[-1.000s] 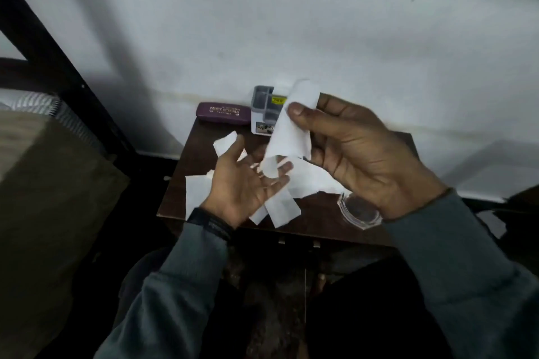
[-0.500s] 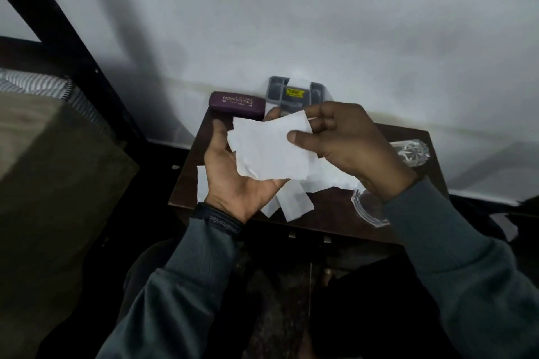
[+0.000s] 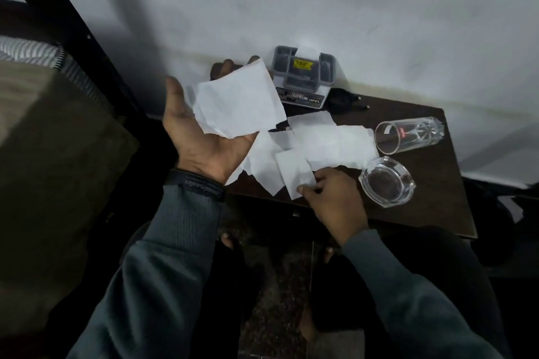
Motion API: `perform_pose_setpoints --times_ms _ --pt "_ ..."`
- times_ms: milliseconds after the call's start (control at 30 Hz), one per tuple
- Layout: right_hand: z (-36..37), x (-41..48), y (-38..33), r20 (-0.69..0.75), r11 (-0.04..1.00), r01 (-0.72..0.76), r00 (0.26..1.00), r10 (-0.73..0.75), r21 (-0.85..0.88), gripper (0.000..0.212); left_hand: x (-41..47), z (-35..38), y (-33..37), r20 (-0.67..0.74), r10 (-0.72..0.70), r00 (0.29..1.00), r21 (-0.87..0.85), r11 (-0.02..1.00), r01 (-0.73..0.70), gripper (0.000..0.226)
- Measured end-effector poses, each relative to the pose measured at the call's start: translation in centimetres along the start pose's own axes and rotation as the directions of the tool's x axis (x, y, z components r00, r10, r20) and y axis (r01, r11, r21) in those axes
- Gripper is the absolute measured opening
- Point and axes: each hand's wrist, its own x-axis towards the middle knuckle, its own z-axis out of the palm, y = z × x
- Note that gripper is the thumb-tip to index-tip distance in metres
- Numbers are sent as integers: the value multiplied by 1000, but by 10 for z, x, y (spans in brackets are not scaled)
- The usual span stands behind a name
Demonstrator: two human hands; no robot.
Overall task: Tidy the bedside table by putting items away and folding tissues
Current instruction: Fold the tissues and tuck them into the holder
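My flat, open left hand (image 3: 204, 146) carries the loose tissue (image 3: 239, 102) while my right hand (image 3: 329, 198) pinches the next tissue (image 3: 293, 172) on the bedside table (image 3: 431, 198), and a quick tug could tear it or nudge the ashtray (image 3: 386, 181) just beside.

Ahead of you a scuffed white wall (image 3: 320, 9) fills the top of the view, with a faint yellowish line (image 3: 408, 90) running across it low down. On your left a black bed frame bar (image 3: 70, 26) slants from the top corner down toward the middle. Below it lies a strip of grey-and-white striped cloth (image 3: 29, 51). Just beneath that, an olive-brown blanket (image 3: 58, 169) covers the left side down to the bottom edge. Straight below you is a dark speckled floor (image 3: 274, 323). At the far right, low on the wall, a pale ledge (image 3: 501, 160) sits in shadow. What lies under it is too dark to tell.
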Motion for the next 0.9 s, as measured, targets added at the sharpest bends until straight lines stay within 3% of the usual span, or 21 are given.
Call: perform_pose_setpoints --times_ms 133,267,400,467,533,633,700,800,900 --pt "2 4 -1 26 992 -53 998 50 116 17 6 -2 -7 17 -25 1000 -19 999 25 78" --pt "-6 3 -4 -8 941 -89 995 97 327 10 3 2 -14 20 -66 998 -19 998 67 74" --pt "-34 2 -17 26 712 -134 987 160 689 11 3 2 -15 11 -28 1000 4 1000 28 74" --pt "-54 -1 -29 1 610 -75 993 121 789 17 3 3 -16 21 -27 999 32 999 26 71" --pt "-75 -6 -43 -74 577 38 997 39 816 23 2 3 -21 -16 -12 1000 62 998 13 67" --pt "-101 -13 -68 -175 599 208 978 -113 774 25 2 5 -30 -81 11 997 59 998 -6 66" --pt "-107 -17 -84 -244 685 322 946 -212 653 21 4 6 -35 -97 -16 995 55 998 21 69" --pt "-100 -19 -103 -348 781 537 833 -430 320 18 2 9 -43 -125 -35 991 126 991 51 72" --pt "-81 -19 -111 -228 776 631 754 -616 -10 28 -1 11 -43 -132 -1 991 157 987 22 69"
